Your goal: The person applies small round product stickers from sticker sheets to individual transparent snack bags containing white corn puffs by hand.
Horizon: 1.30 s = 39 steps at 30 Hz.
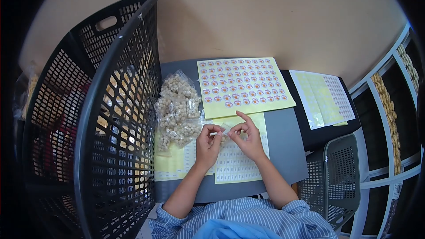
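Left hand (pixel 209 140) and right hand (pixel 249 138) pinch a small clear packet (pixel 225 129) by its edges at 12 o'clock of the label sheet (pixel 234 163); likely light, limp, slippery.

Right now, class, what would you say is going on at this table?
A person in a striped shirt holds a small clear packet between both hands, left hand and right hand, over a sheet of small white labels. A yellow sheet of round orange stickers lies just beyond. A pile of clear bags of nuts sits to the left, beside a tall black basket.
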Tool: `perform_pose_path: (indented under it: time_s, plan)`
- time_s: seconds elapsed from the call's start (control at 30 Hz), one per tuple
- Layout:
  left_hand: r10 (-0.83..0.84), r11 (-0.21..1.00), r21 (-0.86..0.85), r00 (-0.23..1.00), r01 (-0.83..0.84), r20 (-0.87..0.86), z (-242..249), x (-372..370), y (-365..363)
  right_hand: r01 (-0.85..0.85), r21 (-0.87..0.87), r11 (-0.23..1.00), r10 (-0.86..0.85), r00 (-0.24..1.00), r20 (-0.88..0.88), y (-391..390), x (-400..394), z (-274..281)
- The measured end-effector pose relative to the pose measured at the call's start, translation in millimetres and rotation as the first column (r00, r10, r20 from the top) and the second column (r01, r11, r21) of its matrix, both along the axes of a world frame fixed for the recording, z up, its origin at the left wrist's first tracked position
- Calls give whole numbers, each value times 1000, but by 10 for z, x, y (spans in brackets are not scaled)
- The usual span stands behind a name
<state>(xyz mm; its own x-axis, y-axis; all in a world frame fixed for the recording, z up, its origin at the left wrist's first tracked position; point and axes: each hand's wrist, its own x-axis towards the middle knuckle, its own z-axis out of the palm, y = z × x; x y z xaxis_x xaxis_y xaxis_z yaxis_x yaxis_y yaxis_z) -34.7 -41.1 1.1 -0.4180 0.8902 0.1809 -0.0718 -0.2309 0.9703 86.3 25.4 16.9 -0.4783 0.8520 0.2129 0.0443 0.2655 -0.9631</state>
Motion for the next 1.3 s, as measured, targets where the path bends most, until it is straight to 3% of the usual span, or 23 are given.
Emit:
perform_pose_path:
  time_s: [0.3,0.47,0.57,0.6,0.67,0.73,0.8,0.83,0.87,0.93,0.97,1.0,1.03,1.13,1.2,1.23,1.27,1.3]
  plan:
    - [9,998,60,1000,-10,16,-36,36,7,52,25,998,-52,999,13,-24,-4,8]
    - [-6,996,93,999,1,53,-63,74,19,77,124,989,-84,995,51,-6,8,16]
    - [-5,999,40,999,6,-34,-45,78,17,75,127,989,-84,994,65,15,35,34]
    - [-2,999,45,1000,3,-8,-56,74,21,74,121,990,-82,994,67,27,49,37]
    - [4,999,43,1000,-5,21,-55,65,12,107,298,949,-164,971,176,36,77,36]
    - [0,998,57,983,-11,182,-25,54,9,118,298,947,-181,964,194,41,59,13]
    - [10,998,53,976,-22,218,-14,67,24,53,119,991,-48,998,-40,56,15,-32]
    - [34,998,44,972,-45,232,4,78,31,-69,-105,992,54,988,-142,28,23,-16]
    - [56,997,36,968,-67,246,16,81,32,-70,-104,992,55,988,-142,21,26,-14]
    - [55,996,52,972,-68,229,-7,65,34,-196,-293,936,124,961,-249,11,26,-11]
    - [55,995,66,975,-70,214,-26,57,23,-199,-293,935,126,960,-249,-7,13,-15]
    - [59,995,65,975,-75,215,-39,58,15,-158,-180,971,117,969,-218,-26,-7,-20]
    - [42,996,76,984,-56,174,-50,67,10,-119,-62,991,105,977,-187,-41,-24,-23]
    - [7,996,83,996,-14,84,-56,61,-16,-54,-1,999,54,994,-100,-34,8,-69]
    - [-9,997,81,999,6,36,-16,44,-46,59,148,987,-63,998,20,-77,112,118]
    - [77,985,164,983,-50,-168,63,27,-78,115,248,962,-143,985,97,-65,238,169]
    - [174,964,253,919,-85,-354,143,10,-107,283,379,881,-318,947,33,-4,414,187]
    - [210,972,201,827,-120,-521,210,-107,-157,433,437,789,-494,869,31,80,678,203]
